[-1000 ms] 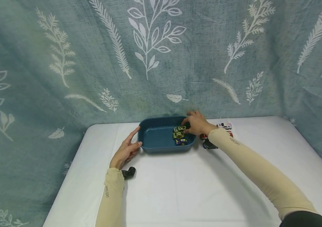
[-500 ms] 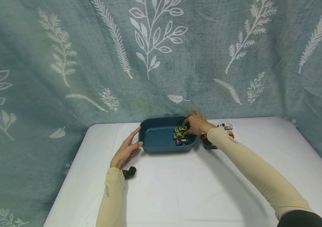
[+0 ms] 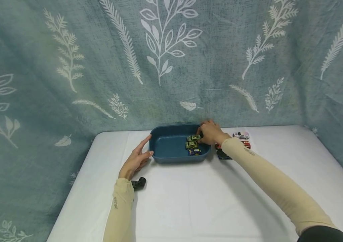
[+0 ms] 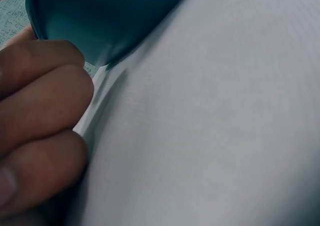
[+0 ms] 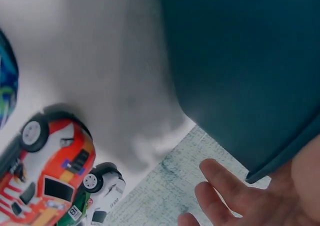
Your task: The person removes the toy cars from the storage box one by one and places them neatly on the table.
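A dark blue oblong tray (image 3: 171,160) stands at the back of the table, with several small toy cars near its right end. My left hand (image 3: 133,163) spans the tray's left end, index finger and thumb extended against it; its other fingers (image 4: 45,105) are curled below. My right hand (image 3: 210,132) reaches over the right rim. Its thumb and index finger pinch the right end of the rearmost green toy car (image 3: 193,138). A yellow-green car (image 3: 191,145) and a purple-blue car (image 3: 194,152) lie in front of it. My other right fingers (image 5: 225,186) spread outside the tray.
Right of the tray, partly under my right forearm, are a white toy car (image 3: 241,135), an orange-red one (image 5: 65,171) and a dark blue one (image 3: 223,155). A patterned curtain (image 3: 171,67) hangs behind the white table (image 3: 171,201). A black device (image 3: 139,184) sits at my left wrist.
The head view has turned slightly left. My right hand's outer fingers, blurred and raised earlier, have settled lower over the rim. The left hand keeps its place on the tray.
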Tool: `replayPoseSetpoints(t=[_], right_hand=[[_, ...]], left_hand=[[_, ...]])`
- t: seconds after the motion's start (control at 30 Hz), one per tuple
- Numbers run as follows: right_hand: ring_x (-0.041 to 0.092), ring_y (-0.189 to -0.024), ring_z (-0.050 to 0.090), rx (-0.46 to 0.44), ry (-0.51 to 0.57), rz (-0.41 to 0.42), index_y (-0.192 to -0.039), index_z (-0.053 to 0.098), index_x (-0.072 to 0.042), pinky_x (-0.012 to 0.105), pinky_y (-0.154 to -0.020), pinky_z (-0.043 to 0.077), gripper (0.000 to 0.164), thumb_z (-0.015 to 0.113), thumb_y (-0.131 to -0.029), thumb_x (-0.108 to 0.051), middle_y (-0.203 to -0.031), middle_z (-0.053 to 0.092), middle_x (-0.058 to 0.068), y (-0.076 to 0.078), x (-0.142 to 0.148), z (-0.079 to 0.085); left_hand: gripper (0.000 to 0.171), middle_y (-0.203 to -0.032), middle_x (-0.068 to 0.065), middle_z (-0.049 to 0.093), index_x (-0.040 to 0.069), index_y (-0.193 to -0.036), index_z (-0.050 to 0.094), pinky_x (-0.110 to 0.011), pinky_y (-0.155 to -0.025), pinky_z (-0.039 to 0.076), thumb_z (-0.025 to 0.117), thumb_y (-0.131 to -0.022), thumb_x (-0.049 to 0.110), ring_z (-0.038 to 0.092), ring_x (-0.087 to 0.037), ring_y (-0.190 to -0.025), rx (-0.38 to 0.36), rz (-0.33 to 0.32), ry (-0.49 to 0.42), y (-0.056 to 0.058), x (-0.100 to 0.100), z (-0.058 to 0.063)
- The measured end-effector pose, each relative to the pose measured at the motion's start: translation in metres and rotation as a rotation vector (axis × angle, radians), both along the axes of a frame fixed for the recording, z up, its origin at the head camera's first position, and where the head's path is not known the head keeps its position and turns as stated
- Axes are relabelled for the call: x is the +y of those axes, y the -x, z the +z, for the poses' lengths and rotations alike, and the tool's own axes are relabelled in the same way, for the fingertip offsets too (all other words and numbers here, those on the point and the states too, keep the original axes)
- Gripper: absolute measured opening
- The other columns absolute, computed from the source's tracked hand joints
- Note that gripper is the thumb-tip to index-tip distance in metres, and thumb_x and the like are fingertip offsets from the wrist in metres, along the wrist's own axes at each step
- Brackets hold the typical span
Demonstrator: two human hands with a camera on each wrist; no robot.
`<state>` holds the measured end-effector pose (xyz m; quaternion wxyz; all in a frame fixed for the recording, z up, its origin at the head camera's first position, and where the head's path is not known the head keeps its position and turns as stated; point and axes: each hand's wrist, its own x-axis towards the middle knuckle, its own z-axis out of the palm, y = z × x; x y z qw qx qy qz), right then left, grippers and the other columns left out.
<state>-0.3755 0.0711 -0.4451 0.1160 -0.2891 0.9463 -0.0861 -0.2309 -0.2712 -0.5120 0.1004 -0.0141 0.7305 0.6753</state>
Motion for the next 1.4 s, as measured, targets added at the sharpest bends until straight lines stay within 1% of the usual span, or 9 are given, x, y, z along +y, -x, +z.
replayPoseSetpoints(t=[0.17,0.4,0.5,0.67,0.77,0.9,1.0,1.2,1.4], right_hand=[[0.051,-0.152,0.030,0.022,0.022,0.005,-0.128,0.077,-0.012,0.073,-0.116,0.031,0.032,0.076,-0.100,-0.029,-0.166,0.037,0.025,-0.003,0.004,0.007],[0.053,-0.153,0.025,0.016,0.154,0.031,-0.132,0.072,-0.007,0.075,-0.117,0.024,0.032,0.070,-0.104,-0.022,-0.167,0.033,0.026,-0.001,0.020,0.027],[0.052,-0.150,0.028,0.019,0.192,0.042,-0.135,0.068,-0.004,0.073,-0.117,0.024,0.034,0.067,-0.106,-0.021,-0.165,0.036,0.026,0.001,0.029,0.035],[0.054,-0.143,0.035,0.093,0.203,0.054,-0.136,0.065,0.001,0.074,-0.113,0.028,0.034,0.065,-0.107,-0.016,-0.156,0.046,0.029,0.004,0.055,0.044],[0.055,-0.140,0.037,0.139,0.194,0.031,-0.136,0.065,0.000,0.074,-0.110,0.030,0.033,0.063,-0.107,-0.014,-0.150,0.050,0.029,0.009,0.073,0.046],[0.053,-0.134,0.040,0.188,0.164,-0.005,-0.135,0.065,-0.001,0.069,-0.101,0.034,0.031,0.063,-0.106,-0.013,-0.146,0.053,0.030,0.014,0.101,0.046],[0.053,-0.129,0.042,0.220,0.146,-0.023,-0.133,0.066,-0.001,0.066,-0.094,0.034,0.029,0.064,-0.105,-0.011,-0.141,0.056,0.030,0.015,0.123,0.045],[0.058,-0.125,0.042,0.245,0.116,-0.071,-0.132,0.065,0.002,0.071,-0.093,0.036,0.028,0.064,-0.105,-0.007,-0.132,0.057,0.033,0.012,0.168,0.039],[0.059,-0.124,0.043,0.245,0.041,-0.138,-0.132,0.065,0.002,0.073,-0.095,0.037,0.029,0.064,-0.104,-0.006,-0.134,0.057,0.036,0.011,0.207,0.027]], left_hand=[[0.071,-0.052,0.008,0.028,0.059,-0.159,0.036,-0.026,-0.040,0.023,0.066,-0.106,0.022,0.021,-0.011,-0.043,0.008,-0.004,-0.001,0.001,0.002,-0.001],[0.071,-0.052,0.008,0.027,0.059,-0.159,0.035,-0.026,-0.040,0.022,0.066,-0.106,0.023,0.020,-0.010,-0.043,-0.004,-0.009,-0.010,0.003,0.002,-0.002],[0.071,-0.052,0.008,0.027,0.059,-0.159,0.035,-0.027,-0.041,0.022,0.067,-0.106,0.024,0.020,-0.011,-0.043,-0.009,-0.004,-0.006,0.002,0.002,-0.001],[0.072,-0.053,0.009,0.028,0.056,-0.160,0.034,-0.026,-0.041,0.023,0.068,-0.105,0.024,0.021,-0.010,-0.043,-0.005,-0.011,-0.022,0.002,0.002,-0.001],[0.073,-0.052,0.009,0.028,0.055,-0.161,0.034,-0.026,-0.041,0.023,0.068,-0.105,0.023,0.021,-0.010,-0.043,0.000,-0.011,-0.028,0.002,0.001,0.000],[0.073,-0.051,0.009,0.028,0.057,-0.160,0.035,-0.027,-0.040,0.021,0.069,-0.104,0.025,0.020,-0.010,-0.043,-0.001,-0.002,-0.007,0.002,0.001,0.002],[0.073,-0.051,0.009,0.028,0.059,-0.159,0.035,-0.027,-0.040,0.021,0.070,-0.104,0.026,0.020,-0.010,-0.043,-0.007,0.002,0.004,0.002,0.000,0.002],[0.073,-0.050,0.009,0.028,0.059,-0.158,0.035,-0.027,-0.041,0.022,0.069,-0.104,0.024,0.020,-0.010,-0.043,-0.005,0.000,0.006,0.001,0.001,0.000],[0.073,-0.051,0.008,0.028,0.059,-0.158,0.036,-0.027,-0.041,0.021,0.068,-0.104,0.022,0.019,-0.010,-0.043,-0.014,0.003,-0.007,-0.001,0.002,0.000]])
